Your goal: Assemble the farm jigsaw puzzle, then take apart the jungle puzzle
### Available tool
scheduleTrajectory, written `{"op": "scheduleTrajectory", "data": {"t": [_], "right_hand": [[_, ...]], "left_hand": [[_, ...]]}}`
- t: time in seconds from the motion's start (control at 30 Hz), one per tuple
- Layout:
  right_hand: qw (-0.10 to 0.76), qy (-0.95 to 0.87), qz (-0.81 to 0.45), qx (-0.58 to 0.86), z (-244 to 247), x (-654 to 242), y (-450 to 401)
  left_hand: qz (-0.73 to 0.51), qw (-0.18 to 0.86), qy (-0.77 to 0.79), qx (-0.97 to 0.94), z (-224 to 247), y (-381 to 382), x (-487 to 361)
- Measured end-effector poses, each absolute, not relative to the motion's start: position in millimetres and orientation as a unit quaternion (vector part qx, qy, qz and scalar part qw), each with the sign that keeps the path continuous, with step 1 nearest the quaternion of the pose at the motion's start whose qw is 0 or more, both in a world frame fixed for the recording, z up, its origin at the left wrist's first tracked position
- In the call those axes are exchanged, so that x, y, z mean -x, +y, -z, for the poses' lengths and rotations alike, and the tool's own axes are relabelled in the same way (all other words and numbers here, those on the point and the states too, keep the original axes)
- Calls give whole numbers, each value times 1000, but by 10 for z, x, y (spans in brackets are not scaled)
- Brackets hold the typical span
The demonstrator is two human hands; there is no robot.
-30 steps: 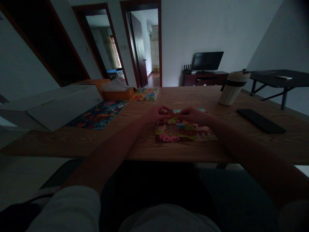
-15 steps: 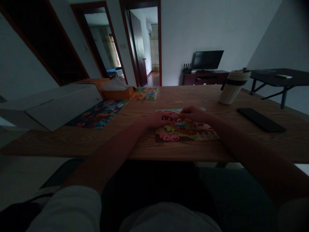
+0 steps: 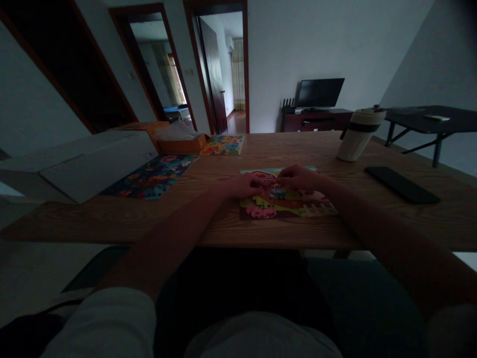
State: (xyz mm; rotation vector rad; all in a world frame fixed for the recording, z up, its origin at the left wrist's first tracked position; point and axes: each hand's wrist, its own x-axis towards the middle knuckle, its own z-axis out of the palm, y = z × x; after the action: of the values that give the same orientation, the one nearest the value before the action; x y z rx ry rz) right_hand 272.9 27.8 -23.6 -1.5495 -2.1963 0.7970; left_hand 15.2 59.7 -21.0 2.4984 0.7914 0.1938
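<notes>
Across the wooden tabletop (image 3: 219, 231), the farm-scene picture (image 3: 263, 212) lies beneath the left hand (image 3: 244, 185) and right hand (image 3: 298, 178), both loosely curled, any grip impossible to tell; seemingly mid-adjustment, this calls for light, level fingertips.

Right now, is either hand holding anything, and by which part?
Cannot be told for certain: the left hand and right hand rest over the colourful, flat farm-scene puzzle, their fingertips hiding any small piece gripped.
</notes>
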Motion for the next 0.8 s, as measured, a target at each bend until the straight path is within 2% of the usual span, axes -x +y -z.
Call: {"op": "scheduleTrajectory", "data": {"t": [0.13, 0.57, 0.8], "right_hand": [[149, -767, -269, 563, 257, -2735, 303], [129, -796, -235, 542, 259, -2727, 314], [125, -789, -231, 555, 206, -2692, 244]], "left_hand": [[-58, 214, 255, -941, 186, 509, -177], [-7, 187, 256, -948, 73, 406, -191], [-25, 158, 219, -962, 80, 440, -186]]}}
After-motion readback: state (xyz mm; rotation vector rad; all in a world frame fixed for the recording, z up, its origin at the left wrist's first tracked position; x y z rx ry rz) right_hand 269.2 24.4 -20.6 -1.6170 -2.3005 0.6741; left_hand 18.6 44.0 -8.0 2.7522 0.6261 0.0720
